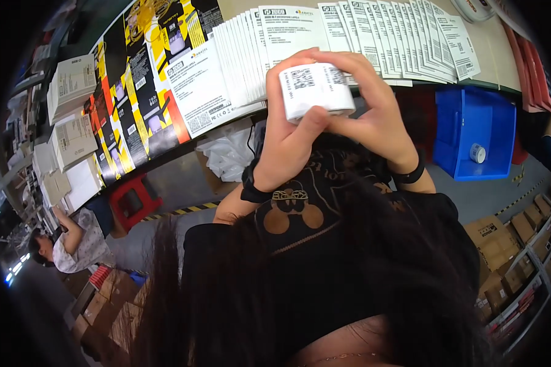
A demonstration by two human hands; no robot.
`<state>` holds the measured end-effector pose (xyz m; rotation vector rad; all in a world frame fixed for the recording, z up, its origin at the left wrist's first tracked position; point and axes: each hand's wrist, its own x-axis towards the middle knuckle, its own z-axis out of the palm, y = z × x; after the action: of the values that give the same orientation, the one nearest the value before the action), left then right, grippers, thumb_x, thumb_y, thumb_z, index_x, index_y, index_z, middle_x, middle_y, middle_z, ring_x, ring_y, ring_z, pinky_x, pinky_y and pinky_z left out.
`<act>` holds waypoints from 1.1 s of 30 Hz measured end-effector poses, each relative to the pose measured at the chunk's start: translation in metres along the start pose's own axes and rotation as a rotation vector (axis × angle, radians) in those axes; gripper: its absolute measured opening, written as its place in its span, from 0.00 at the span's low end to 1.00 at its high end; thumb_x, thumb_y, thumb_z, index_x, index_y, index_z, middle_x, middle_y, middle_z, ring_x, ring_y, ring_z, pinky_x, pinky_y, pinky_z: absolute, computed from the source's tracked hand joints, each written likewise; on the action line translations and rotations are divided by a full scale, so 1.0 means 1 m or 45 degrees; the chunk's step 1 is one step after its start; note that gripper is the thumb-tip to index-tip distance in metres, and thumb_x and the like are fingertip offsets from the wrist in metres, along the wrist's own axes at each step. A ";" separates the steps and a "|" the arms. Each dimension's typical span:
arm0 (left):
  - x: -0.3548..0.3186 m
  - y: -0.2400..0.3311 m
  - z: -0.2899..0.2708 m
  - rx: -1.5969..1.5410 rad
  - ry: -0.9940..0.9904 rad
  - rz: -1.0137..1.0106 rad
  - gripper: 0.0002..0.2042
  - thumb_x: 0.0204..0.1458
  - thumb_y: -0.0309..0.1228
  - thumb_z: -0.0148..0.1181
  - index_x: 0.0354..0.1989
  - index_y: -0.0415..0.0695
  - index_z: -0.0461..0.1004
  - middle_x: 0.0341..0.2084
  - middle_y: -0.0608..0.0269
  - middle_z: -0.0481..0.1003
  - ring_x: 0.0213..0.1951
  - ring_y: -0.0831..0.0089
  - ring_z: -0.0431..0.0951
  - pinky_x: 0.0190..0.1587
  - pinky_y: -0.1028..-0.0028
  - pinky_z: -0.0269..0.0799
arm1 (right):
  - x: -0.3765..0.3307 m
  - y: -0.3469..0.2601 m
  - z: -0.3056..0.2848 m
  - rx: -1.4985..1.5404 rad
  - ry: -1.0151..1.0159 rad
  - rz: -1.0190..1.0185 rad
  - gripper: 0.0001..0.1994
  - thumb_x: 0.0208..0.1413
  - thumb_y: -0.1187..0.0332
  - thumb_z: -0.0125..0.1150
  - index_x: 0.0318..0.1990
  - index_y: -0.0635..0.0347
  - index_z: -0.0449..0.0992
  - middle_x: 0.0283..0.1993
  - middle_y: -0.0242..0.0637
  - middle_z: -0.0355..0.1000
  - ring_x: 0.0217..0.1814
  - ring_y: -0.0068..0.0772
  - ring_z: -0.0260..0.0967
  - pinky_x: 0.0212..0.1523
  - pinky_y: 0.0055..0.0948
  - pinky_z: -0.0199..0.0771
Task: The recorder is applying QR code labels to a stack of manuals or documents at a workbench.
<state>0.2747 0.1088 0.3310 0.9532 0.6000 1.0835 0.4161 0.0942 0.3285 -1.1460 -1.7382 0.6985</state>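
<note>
Currently both hands hold 1 white label roll up in front of the chest, just below the table edge. Left hand: thumb pressed on the roll's lower face, fingers curled behind its left side. Right hand: fingers arched over the top and right end, closed onto it. Both grips are shut on the roll; no gap is seen between skin and paper.

Handling, as judged: the roll looks light, since 2 relaxed hands carry it with no visible strain. Wound paper should be fairly stiff across its width but soft at the outer wrap, which could crease or peel. The surface looks matte and printed with code squares, so probably not slippery. Not fragile, though the free end may unwind if let loose. Best hold: across the 2 flat ends, or around the curved body with the thumb on the loose wrap.

Surroundings: rows of white printed cards fanned on the table, black-and-yellow packs to the left, a blue bin below right with a small roll inside. Another person sits at lower left.
</note>
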 end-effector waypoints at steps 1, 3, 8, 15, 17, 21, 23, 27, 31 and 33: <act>0.002 0.007 0.000 0.103 -0.065 -0.020 0.26 0.43 0.29 0.62 0.49 0.39 0.56 0.40 0.60 0.65 0.42 0.74 0.68 0.42 0.77 0.65 | -0.002 -0.001 -0.001 0.129 0.018 0.063 0.34 0.32 0.74 0.68 0.52 0.63 0.62 0.48 0.36 0.63 0.51 0.28 0.60 0.50 0.26 0.61; 0.004 0.018 -0.007 0.204 -0.120 -0.044 0.25 0.42 0.27 0.62 0.48 0.39 0.57 0.40 0.60 0.66 0.42 0.75 0.68 0.42 0.77 0.65 | -0.004 -0.001 -0.004 0.391 0.054 0.183 0.34 0.32 0.76 0.67 0.53 0.63 0.60 0.47 0.38 0.64 0.51 0.29 0.61 0.51 0.27 0.61; 0.003 0.045 -0.043 0.779 -0.183 -0.042 0.23 0.35 0.24 0.66 0.41 0.38 0.64 0.35 0.63 0.69 0.40 0.78 0.68 0.42 0.79 0.64 | -0.003 0.001 -0.014 0.408 -0.037 0.248 0.36 0.33 0.79 0.65 0.55 0.63 0.56 0.47 0.40 0.64 0.51 0.29 0.61 0.52 0.28 0.61; -0.032 0.064 -0.071 0.614 -0.061 -0.306 0.22 0.30 0.25 0.69 0.36 0.38 0.67 0.28 0.67 0.71 0.32 0.82 0.70 0.35 0.83 0.64 | -0.002 0.027 -0.032 0.614 -0.044 -0.047 0.39 0.33 0.68 0.63 0.57 0.65 0.53 0.46 0.49 0.65 0.53 0.42 0.61 0.57 0.38 0.56; -0.041 0.071 -0.085 0.785 -0.197 -0.398 0.19 0.31 0.26 0.68 0.32 0.38 0.67 0.25 0.68 0.71 0.29 0.84 0.69 0.31 0.83 0.64 | -0.012 0.026 -0.053 0.566 0.046 0.000 0.39 0.32 0.65 0.61 0.57 0.66 0.53 0.46 0.52 0.65 0.54 0.45 0.61 0.57 0.41 0.55; -0.069 0.067 -0.127 1.150 -0.184 -0.497 0.14 0.33 0.26 0.66 0.27 0.39 0.68 0.20 0.65 0.71 0.22 0.78 0.71 0.25 0.80 0.63 | -0.014 0.043 -0.104 0.297 0.396 0.059 0.41 0.32 0.57 0.56 0.56 0.72 0.52 0.49 0.61 0.61 0.55 0.54 0.59 0.57 0.47 0.54; -0.086 0.060 -0.151 1.281 -0.141 -0.531 0.13 0.34 0.26 0.66 0.26 0.39 0.67 0.18 0.63 0.71 0.20 0.75 0.71 0.23 0.79 0.63 | -0.014 0.045 -0.128 0.280 0.522 0.126 0.42 0.32 0.56 0.56 0.56 0.74 0.52 0.50 0.63 0.60 0.56 0.56 0.57 0.57 0.48 0.54; -0.104 0.048 -0.184 1.962 0.069 -0.402 0.09 0.36 0.27 0.62 0.24 0.39 0.68 0.18 0.53 0.70 0.21 0.58 0.72 0.23 0.75 0.64 | -0.042 0.080 -0.193 0.527 0.570 0.095 0.42 0.38 0.47 0.53 0.56 0.71 0.51 0.55 0.53 0.56 0.56 0.48 0.57 0.57 0.40 0.54; -0.096 0.032 -0.171 1.613 0.076 -0.312 0.09 0.37 0.29 0.59 0.26 0.41 0.68 0.20 0.48 0.70 0.25 0.50 0.69 0.24 0.69 0.66 | -0.077 0.089 -0.125 0.743 0.495 0.509 0.46 0.28 0.53 0.60 0.56 0.74 0.52 0.53 0.56 0.58 0.53 0.48 0.59 0.53 0.44 0.59; -0.103 0.015 -0.192 1.859 0.081 -0.322 0.10 0.37 0.29 0.59 0.27 0.39 0.68 0.19 0.47 0.70 0.26 0.49 0.70 0.25 0.69 0.66 | -0.066 0.084 -0.070 0.799 0.093 0.652 0.48 0.26 0.53 0.62 0.57 0.73 0.51 0.52 0.54 0.59 0.52 0.45 0.61 0.52 0.43 0.61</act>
<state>0.0747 0.0822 0.2469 1.9875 1.5876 0.2964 0.5232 0.0670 0.2640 -1.1375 -1.0308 1.3749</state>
